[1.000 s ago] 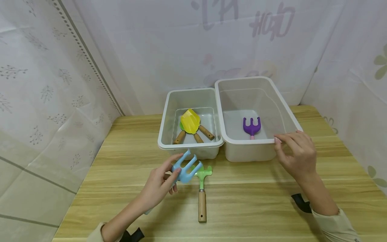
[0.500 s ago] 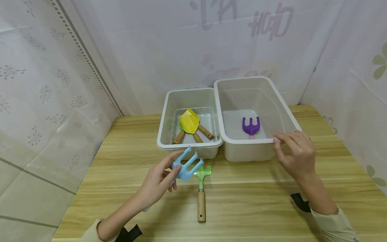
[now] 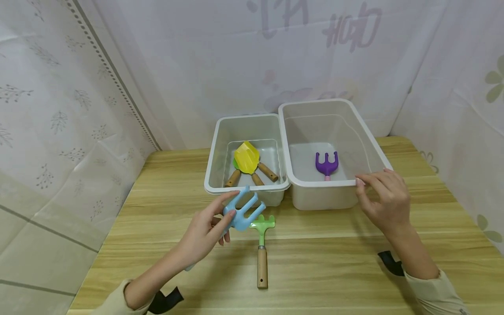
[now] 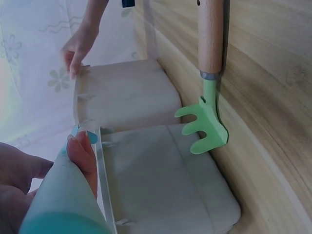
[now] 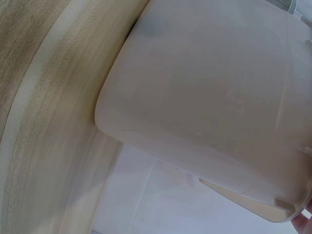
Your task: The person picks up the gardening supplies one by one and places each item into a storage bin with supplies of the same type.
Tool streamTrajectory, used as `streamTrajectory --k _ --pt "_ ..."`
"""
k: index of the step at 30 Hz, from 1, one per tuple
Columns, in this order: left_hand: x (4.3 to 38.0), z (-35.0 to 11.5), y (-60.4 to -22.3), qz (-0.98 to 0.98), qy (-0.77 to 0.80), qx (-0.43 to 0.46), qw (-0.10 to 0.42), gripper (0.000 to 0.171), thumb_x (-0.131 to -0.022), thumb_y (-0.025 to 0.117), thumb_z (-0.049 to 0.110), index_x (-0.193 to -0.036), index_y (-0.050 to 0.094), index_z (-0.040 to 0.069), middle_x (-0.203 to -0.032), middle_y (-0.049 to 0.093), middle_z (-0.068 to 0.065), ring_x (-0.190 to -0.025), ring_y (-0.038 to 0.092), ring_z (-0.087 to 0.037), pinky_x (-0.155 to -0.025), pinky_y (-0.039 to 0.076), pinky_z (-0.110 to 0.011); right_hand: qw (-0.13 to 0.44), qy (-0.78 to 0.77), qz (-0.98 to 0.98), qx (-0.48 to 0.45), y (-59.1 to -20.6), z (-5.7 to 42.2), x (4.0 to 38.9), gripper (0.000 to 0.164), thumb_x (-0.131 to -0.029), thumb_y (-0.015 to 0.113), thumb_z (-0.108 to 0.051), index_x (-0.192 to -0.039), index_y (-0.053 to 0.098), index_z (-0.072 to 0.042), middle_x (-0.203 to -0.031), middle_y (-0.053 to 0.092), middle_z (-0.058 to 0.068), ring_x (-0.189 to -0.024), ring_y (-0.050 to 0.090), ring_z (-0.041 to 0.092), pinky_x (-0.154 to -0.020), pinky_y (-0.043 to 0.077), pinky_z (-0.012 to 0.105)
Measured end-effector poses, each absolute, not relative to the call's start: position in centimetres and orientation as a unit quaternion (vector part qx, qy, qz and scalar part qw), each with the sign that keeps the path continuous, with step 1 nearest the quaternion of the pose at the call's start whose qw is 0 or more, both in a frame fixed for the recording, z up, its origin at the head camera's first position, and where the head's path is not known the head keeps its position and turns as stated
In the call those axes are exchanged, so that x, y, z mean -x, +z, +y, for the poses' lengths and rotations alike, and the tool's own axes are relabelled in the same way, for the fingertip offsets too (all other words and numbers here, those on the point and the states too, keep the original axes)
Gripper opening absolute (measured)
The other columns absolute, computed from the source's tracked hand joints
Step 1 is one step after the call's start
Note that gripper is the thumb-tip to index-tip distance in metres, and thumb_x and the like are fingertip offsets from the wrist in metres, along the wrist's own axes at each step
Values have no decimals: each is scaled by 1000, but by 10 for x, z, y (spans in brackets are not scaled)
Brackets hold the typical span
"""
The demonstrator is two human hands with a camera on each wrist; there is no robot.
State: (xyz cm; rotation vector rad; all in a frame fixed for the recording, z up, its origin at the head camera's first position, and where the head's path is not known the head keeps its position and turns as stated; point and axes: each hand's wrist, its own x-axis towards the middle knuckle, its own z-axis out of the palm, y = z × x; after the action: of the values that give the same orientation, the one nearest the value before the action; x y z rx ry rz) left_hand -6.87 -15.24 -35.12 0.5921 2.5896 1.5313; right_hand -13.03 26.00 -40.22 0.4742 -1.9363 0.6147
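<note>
Desk is carrying a smaller white bin and, to its right, a larger white bin, the two standing side by side. The left hand is gripping a light-blue hand fork, its thumb lying against the fork's head. The fork is hanging above the desk, just in front of the smaller bin, its prongs pointing toward the bins. The right hand is pinching the larger bin's rim at the near right corner. A green rake is lying on the desk between the hands, its wooden handle pointing toward the person. Inside the smaller bin, a yellow shovel is resting among wooden handles. A purple fork is lying in the larger bin, the front wall hiding part of its pink handle.
</note>
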Motion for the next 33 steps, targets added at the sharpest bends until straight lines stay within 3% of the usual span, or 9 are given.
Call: streamTrajectory --k 11,15,22,33 --pt "73 -151 -344 843 497 -199 45 46 -110 57 11 -155 48 14 -89 67 -21 -52 64 -7 -49 59 -33 502 255 -802 -196 -402 260 130 49 -102 59 -36 -89 79 7 -80 75 23 -70 66 43 -116 36 18" --pt "75 -151 -340 845 493 -201 49 45 -110 57 12 -154 49 14 -88 67 -17 -52 65 -11 -49 58 -31 502 254 -803 -194 -402 260 130 49 -102 59 -36 -89 79 7 -80 75 23 -71 66 43 -116 35 17" --pt "81 -148 -335 847 489 -203 55 46 -109 59 12 -153 50 15 -86 67 -11 -52 63 -6 -48 57 -28 504 253 -802 -196 -402 260 130 48 -101 60 -35 -88 79 6 -80 75 22 -70 65 42 -116 36 17" --pt "92 -144 -328 841 491 -219 65 45 -109 58 13 -153 51 14 -93 71 -17 -53 65 -17 -49 56 -29 505 257 -800 -197 -402 260 130 48 -101 59 -36 -88 79 7 -79 75 23 -70 65 43 -115 35 16"
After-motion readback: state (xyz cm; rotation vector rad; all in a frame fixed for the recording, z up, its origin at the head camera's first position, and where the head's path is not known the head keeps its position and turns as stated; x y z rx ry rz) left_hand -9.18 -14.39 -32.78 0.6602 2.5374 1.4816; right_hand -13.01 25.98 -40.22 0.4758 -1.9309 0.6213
